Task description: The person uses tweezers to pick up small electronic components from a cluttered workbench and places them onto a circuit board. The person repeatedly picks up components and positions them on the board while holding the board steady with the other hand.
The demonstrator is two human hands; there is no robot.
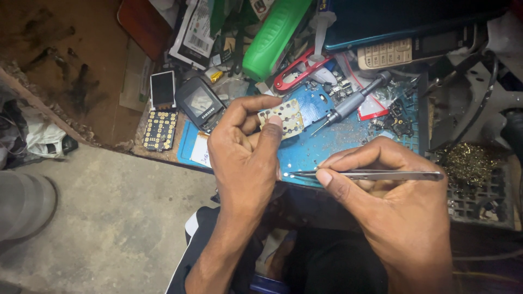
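**Tweezers meet keypad board over a crowded repair mat**

The small keypad circuit board (287,117), pale with rows of round gold contacts, sits pinched between the thumb and fingertips of the left hand (246,158), held up over the blue mat (310,147) near the front edge of the worktop (163,151). The right hand (400,201) is closed around slim metal tweezers (370,175), thumb and forefinger pressing the blades together; their tips point left and end just beside the left hand's fingers, below the board. Whether anything sits between the tips is too small to tell.

To do this well, I judge the board should stay braced and level, with the tweezer hand resting its heel on something firm so the tips do not wander across the contacts.

Behind the board a grey precision screwdriver (354,100) lies on the mat, tip toward it. To the left rest a dark phone housing (200,103), a loose screen (163,88) and another keypad board (160,129). A green bottle (275,35) and a red phone frame (297,71) lie further back.
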